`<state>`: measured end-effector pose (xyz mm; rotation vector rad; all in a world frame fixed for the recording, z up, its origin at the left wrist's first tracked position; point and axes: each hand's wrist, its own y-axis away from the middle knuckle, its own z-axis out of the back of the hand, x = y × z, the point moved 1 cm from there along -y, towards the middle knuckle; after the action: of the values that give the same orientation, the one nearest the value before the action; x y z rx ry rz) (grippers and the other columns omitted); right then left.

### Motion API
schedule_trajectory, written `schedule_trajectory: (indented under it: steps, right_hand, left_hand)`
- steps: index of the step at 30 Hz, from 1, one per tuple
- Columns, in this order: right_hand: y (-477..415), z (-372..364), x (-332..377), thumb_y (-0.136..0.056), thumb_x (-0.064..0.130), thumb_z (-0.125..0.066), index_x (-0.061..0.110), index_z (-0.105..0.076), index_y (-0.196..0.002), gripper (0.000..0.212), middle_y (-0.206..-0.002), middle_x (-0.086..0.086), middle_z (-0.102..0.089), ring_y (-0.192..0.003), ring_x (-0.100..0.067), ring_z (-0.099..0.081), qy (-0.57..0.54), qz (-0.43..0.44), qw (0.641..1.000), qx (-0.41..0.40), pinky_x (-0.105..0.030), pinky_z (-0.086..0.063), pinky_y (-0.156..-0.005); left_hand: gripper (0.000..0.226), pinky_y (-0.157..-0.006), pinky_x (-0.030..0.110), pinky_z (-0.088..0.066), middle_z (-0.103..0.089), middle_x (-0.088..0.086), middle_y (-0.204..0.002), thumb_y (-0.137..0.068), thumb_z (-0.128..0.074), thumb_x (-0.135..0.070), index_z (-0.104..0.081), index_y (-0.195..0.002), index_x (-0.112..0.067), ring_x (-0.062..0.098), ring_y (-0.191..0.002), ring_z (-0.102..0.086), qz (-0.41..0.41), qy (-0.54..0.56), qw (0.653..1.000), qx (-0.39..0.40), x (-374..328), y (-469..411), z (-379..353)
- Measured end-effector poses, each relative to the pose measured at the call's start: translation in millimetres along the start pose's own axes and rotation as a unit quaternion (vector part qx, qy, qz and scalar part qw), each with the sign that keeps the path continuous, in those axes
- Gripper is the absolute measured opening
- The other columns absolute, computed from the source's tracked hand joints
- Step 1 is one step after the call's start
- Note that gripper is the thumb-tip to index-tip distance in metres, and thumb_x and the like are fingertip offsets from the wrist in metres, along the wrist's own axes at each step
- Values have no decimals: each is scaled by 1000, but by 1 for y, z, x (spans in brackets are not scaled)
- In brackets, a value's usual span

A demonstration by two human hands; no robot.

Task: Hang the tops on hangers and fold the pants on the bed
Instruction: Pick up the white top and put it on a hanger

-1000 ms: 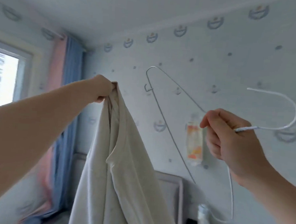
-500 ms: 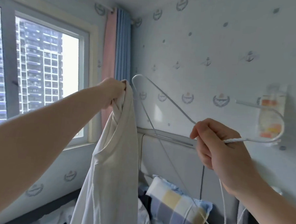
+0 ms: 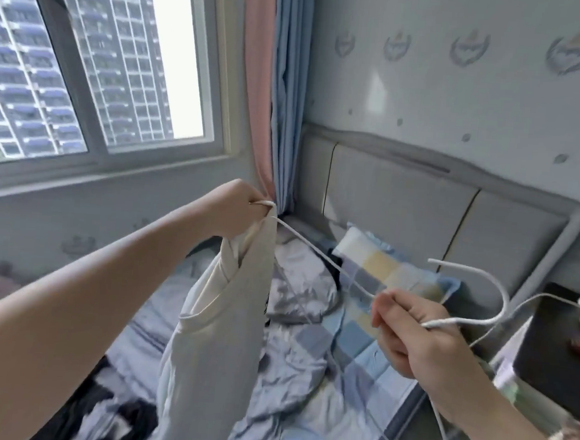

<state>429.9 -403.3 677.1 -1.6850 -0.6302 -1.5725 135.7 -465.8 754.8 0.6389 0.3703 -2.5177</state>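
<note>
Cream top [image 3: 217, 352]: gripped at its upper edge by the left hand [image 3: 234, 209], with fingers curled tight round the cloth and round one rounded end of the white wire hanger [image 3: 317, 252] as well. Hangs limp from that fist, above the bed [image 3: 301, 426]. Further right, pinched by the right hand [image 3: 407, 334] at the hanger's neck, just under the hook [image 3: 492, 296], with fingers closed on the wire. Looks like an early stage of the hanging step: one hanger end at the garment's top edge, neither shoulder seated as far as can be told. Cannot tell whether that end sits inside the cloth or only against it. Left to do for this piece: feeding both ends in, squaring the shoulders, hanging it up. Beyond the hands, rumpled grey covers, a checked pillow [image 3: 381, 271] by the headboard [image 3: 403, 200], and dark clothing [image 3: 120, 414] heaped at the near edge, unfolded, kind unclear. Suggests most of the task remains, with no finished hanger and no folded pants in view.
</note>
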Motion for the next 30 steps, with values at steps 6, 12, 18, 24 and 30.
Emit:
schedule_trajectory:
  steps: [6, 12, 18, 24, 30]
  right_hand:
    - [25, 0, -47, -89, 40, -53, 19, -59, -65, 32, -45, 4, -25, -38, -8, -19, 16, -85, 996, 24, -17, -19, -38]
    - [54, 14, -81, -95, 47, -52, 19, -56, -70, 38, -46, 5, -29, -43, -14, -24, 124, -124, 985, 1, -25, -22, -43]
    - [55, 11, -117, -100, 36, -49, 24, -50, -71, 32, -65, -2, -47, -60, -21, -45, 239, -91, 966, -39, -39, -37, -61]
    - [50, 11, -111, -103, 23, -54, 29, -54, -67, 36, -53, 14, -47, -51, -6, -40, 239, -82, 963, -95, -28, -32, -52]
    - [68, 31, -89, -103, 27, -54, 18, -54, -67, 37, -49, 11, -43, -46, -5, -37, 220, -72, 965, -122, -17, -27, -47]
  left_hand:
    - [38, -48, 25, -34, -45, -6, -49, -96, -60, -28, -57, -62, -11, 16, -47, -40, 52, 0, 998, 47, 36, 27, -79]
    - [36, -56, 32, -41, -57, 3, -61, -93, -56, -19, -50, -58, -13, 21, -58, -50, -3, 4, 994, 110, 6, 56, -141]
    - [37, -45, 24, -26, -38, -5, -50, -94, -52, -20, -43, -61, -6, 12, -46, -31, -28, 59, 988, 142, -36, 82, -182]
    - [27, -58, 38, -54, -66, 9, -59, -90, -54, -21, -66, -71, -6, 28, -61, -65, -6, 87, 982, 164, -46, 91, -195]
    - [30, -47, 25, -44, -62, 2, -55, -91, -54, -20, -66, -66, -12, 15, -48, -53, -46, 73, 987, 133, -58, 93, -188]
